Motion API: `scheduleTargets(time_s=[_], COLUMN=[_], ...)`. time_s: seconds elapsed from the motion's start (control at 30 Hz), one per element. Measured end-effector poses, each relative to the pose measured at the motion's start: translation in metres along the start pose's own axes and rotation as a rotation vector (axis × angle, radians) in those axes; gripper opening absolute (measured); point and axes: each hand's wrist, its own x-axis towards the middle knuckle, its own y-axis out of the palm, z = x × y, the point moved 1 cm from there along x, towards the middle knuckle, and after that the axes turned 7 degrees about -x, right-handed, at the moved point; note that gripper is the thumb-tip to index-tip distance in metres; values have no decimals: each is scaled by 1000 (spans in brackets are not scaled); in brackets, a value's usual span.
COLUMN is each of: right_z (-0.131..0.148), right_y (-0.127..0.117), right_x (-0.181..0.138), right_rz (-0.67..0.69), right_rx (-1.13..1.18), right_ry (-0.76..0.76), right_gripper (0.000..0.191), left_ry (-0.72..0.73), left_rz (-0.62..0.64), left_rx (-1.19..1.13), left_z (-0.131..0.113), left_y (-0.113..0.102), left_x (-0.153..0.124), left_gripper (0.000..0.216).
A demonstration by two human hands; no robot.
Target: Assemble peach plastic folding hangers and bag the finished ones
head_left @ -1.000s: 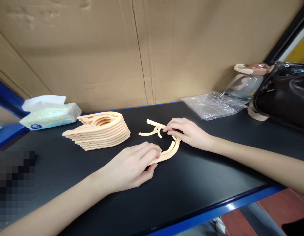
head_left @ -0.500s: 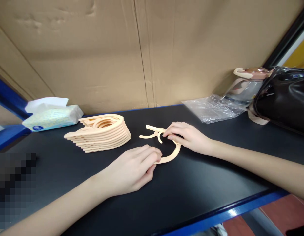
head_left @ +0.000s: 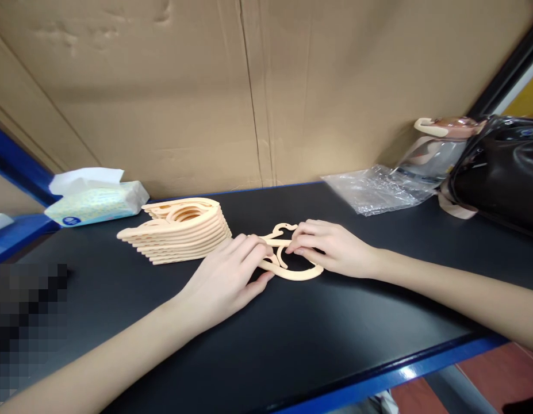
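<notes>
A cream plastic folding hanger (head_left: 298, 275) lies on the black tabletop between my hands, its hook pointing away from me. My left hand (head_left: 234, 279) has its fingers closed on the hanger's left end, which they partly hide. The fingers of my right hand (head_left: 330, 247) are pressed on the upper bar near the right end. Just beyond my left hand, a neat stack of matching hangers (head_left: 188, 236) lies with the curved ends facing right.
At the back left sits a tissue pack (head_left: 100, 201) with a sheet sticking out. A clear plastic bag (head_left: 374, 192), a water bottle (head_left: 436, 152) and a black bag (head_left: 503, 172) stand at the back right. Cardboard (head_left: 171, 103) covers the wall behind.
The hanger's arms have swung closer together, and its hook now points to the far side. My left hand has moved away from me with its end; my right hand has shifted slightly.
</notes>
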Motion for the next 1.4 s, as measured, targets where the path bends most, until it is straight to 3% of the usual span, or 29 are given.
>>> scheduleTargets(time_s=[0.4, 0.63, 1.03, 1.2, 1.4], right_z=[2, 10, 26, 25, 24], right_y=[-7, -11, -3, -1, -1], right_x=[-3, -6, -4, -4, -3], right_rz=[13, 46, 33, 46, -9], right_rx=[40, 102, -247, -272, -123], right_ry=[-73, -174, -326, -301, -256], right_gripper=[28, 31, 29, 26, 25], left_ry=[-92, -92, -249, -250, -243], left_rz=[-65, 69, 53, 56, 107], left_rx=[20, -84, -232, -263, -161], left_z=[1, -3, -3, -1, 1], left_y=[0, -3, -1, -2, -3], left_x=[-1, 2, 0, 0, -1], left_gripper=[16, 26, 19, 12, 11])
